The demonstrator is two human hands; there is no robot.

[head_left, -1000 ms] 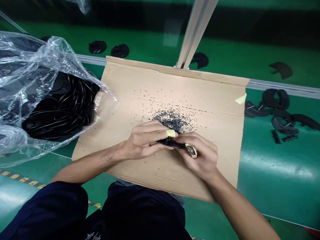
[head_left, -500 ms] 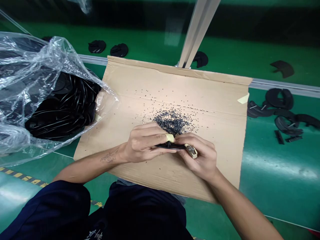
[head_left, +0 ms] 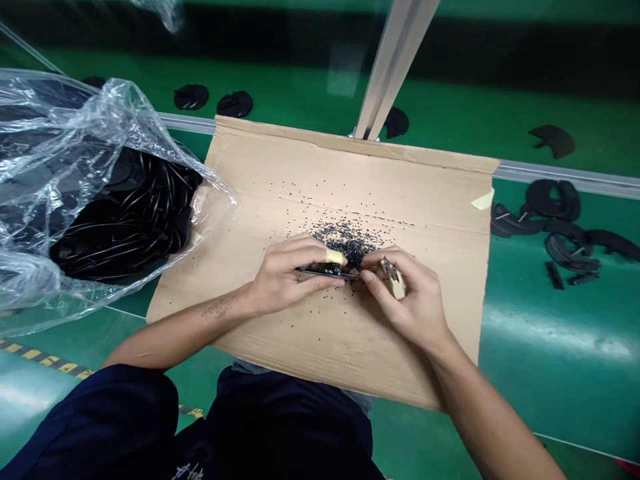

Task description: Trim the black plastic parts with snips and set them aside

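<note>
My left hand (head_left: 287,277) is closed on a flat black plastic part (head_left: 330,270), held nearly edge-on with the thumb beneath it and the fingers on top. Pale yellow tape wraps a fingertip of this hand. My right hand (head_left: 407,293) is curled around a small tape-wrapped tool (head_left: 395,280) with a dark metal end; its exact kind is not clear. The right thumb and forefinger are close to the part's right end, and I cannot tell whether they touch it. Just beyond both hands lies a pile of tiny black bits (head_left: 347,240), scattered across the cardboard sheet (head_left: 240,173).
At the left, a clear plastic bag (head_left: 100,127) lies open, full of curved black parts (head_left: 135,227). More black pieces (head_left: 555,200) rest on the green surface at the right. A metal post (head_left: 397,67) rises behind the cardboard, with several black discs (head_left: 235,103) beyond its far edge.
The black part has shifted slightly up and left with my left hand. My right hand has drawn away to the right from the part, and the taped tool has turned more upright.
</note>
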